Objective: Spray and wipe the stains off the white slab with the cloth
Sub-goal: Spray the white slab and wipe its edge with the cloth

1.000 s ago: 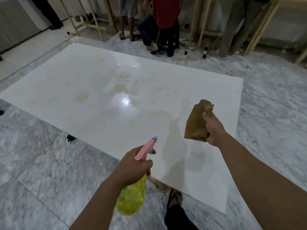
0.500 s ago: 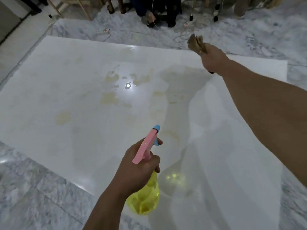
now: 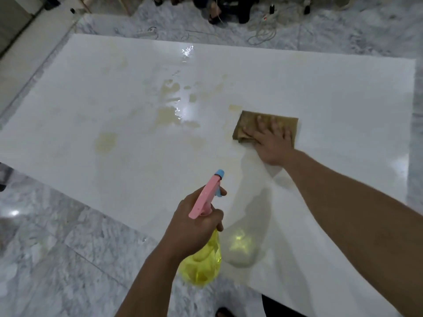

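Note:
A large white slab [image 3: 332,92] lies flat on the marble floor and fills most of the view. Yellowish stains [image 3: 168,110] and wet patches spread over its middle and left. My right hand [image 3: 272,143] presses flat, fingers spread, on a brown cloth [image 3: 249,121] lying on the slab just right of the stains. My left hand [image 3: 194,223] grips a spray bottle [image 3: 202,266] with a yellow body and a pink trigger head, held above the slab's near edge with the blue nozzle pointing toward the stains.
Grey marble floor [image 3: 57,248] surrounds the slab. Beyond the far edge are cables [image 3: 261,35], a power strip and the feet of other people [image 3: 215,14]. My own foot [image 3: 223,312] shows at the bottom by the slab's near edge.
My right hand has come down from the air at the far edge and now lays the cloth flat on the slab. The view has moved closer over the slab. The spray bottle stays held.

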